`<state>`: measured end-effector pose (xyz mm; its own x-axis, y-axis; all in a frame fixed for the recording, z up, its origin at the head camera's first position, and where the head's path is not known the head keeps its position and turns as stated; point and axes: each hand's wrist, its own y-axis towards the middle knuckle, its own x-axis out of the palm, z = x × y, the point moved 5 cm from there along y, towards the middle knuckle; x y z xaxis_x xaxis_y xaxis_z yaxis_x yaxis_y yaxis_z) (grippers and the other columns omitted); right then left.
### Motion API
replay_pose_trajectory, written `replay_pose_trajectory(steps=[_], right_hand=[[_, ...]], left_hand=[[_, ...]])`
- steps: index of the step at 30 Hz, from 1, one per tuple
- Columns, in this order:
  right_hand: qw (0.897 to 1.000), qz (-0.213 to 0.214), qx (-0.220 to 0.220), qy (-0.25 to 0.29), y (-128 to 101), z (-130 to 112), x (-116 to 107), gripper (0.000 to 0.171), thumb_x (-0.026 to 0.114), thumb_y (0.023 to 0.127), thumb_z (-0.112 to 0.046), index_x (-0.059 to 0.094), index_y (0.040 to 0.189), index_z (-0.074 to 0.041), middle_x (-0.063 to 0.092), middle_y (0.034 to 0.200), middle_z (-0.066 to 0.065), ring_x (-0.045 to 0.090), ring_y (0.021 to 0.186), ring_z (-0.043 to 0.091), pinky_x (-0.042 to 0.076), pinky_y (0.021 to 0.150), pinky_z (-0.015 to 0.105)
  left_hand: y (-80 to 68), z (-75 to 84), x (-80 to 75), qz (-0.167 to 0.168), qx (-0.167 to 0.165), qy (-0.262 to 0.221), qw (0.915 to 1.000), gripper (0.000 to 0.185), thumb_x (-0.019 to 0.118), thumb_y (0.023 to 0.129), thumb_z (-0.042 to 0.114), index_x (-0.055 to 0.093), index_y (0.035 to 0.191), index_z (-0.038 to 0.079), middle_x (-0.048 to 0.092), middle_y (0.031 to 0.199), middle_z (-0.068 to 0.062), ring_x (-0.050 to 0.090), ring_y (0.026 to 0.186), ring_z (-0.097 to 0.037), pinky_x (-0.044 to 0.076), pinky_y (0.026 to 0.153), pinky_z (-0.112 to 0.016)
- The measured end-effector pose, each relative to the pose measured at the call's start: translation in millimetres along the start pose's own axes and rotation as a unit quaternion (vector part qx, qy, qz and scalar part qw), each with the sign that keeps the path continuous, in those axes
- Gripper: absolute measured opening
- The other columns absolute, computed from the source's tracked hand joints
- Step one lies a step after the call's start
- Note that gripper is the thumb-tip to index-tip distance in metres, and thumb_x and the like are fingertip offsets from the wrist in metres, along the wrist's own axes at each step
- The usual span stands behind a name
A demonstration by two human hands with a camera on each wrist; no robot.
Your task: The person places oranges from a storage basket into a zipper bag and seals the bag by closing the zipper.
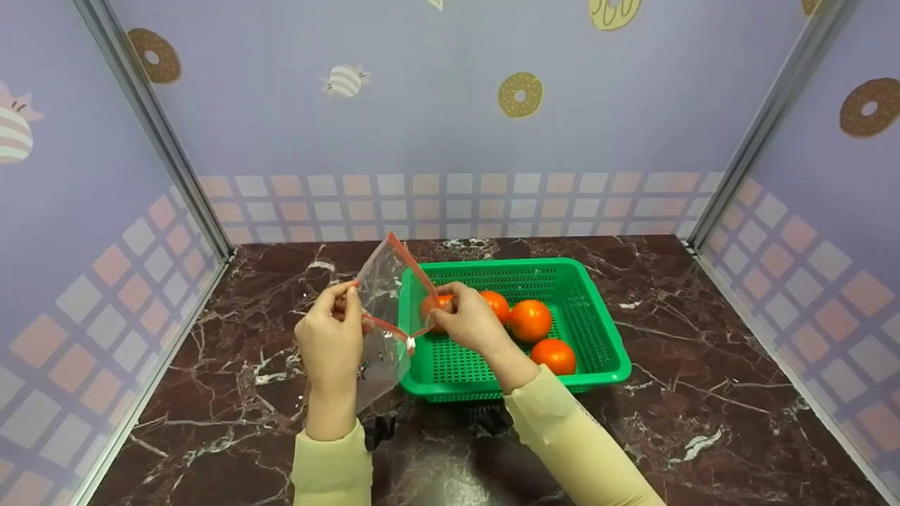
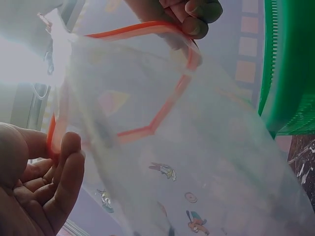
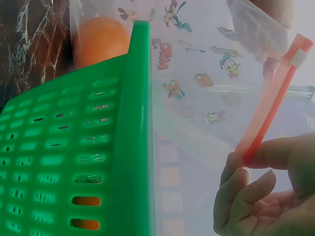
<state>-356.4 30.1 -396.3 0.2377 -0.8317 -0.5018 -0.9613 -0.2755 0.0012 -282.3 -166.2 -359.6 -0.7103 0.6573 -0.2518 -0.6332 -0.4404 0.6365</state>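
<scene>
A clear zip bag (image 1: 383,309) with cartoon prints and an orange-red zip strip (image 2: 162,110) hangs between both hands, its mouth pulled open. My left hand (image 1: 349,294) pinches the strip on the left side, thumb and finger on it (image 2: 59,147). My right hand (image 1: 453,301) pinches the opposite side of the strip (image 3: 268,118) over the left edge of a green plastic basket (image 1: 598,330). Several round orange-red fruits (image 1: 529,320) lie in the basket; one (image 3: 98,39) shows through the bag.
The basket stands on a dark red marble tabletop (image 1: 703,393), closed in by pale purple walls with doughnut prints at the back and both sides. Something small and black (image 1: 380,429) lies at the table's near edge under the arms.
</scene>
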Motion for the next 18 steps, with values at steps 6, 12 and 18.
replay_pose_trajectory(steps=[6,12,18], right_hand=[[1.0,0.012,-0.003,0.014,-4.1,7.0,-6.7,0.039,0.061,0.104,-0.023,0.058,0.139,-0.007,0.055,0.078,0.002,0.042,0.057,0.013,0.038,0.055,0.026],[0.999,0.036,-0.027,0.006,-9.5,17.9,-20.0,0.033,0.065,0.103,-0.026,0.065,0.133,-0.012,0.065,0.09,0.006,0.054,0.068,0.016,0.046,0.063,0.031],[0.998,0.05,-0.046,-0.006,-15.9,31.9,-33.8,0.03,0.068,0.1,-0.02,0.068,0.13,-0.014,0.072,0.112,0.01,0.068,0.1,0.023,0.056,0.089,0.043]], left_hand=[[-1.3,-1.1,2.2,-0.012,-0.003,-0.009,0.9999,0.016,0.066,0.1,0.01,0.079,0.104,0.003,0.07,0.065,-0.008,0.053,0.043,0.005,0.039,0.043,-0.014],[-1.2,-0.7,3.7,-0.018,-0.008,-0.017,0.9997,0.016,0.066,0.099,0.009,0.078,0.105,0.002,0.071,0.068,-0.009,0.062,0.045,-0.012,0.04,0.043,-0.013],[-1.0,-1.1,4.8,-0.023,-0.014,-0.015,0.9995,0.016,0.066,0.1,0.009,0.078,0.105,0.002,0.071,0.068,-0.01,0.059,0.044,-0.006,0.039,0.044,-0.014]])
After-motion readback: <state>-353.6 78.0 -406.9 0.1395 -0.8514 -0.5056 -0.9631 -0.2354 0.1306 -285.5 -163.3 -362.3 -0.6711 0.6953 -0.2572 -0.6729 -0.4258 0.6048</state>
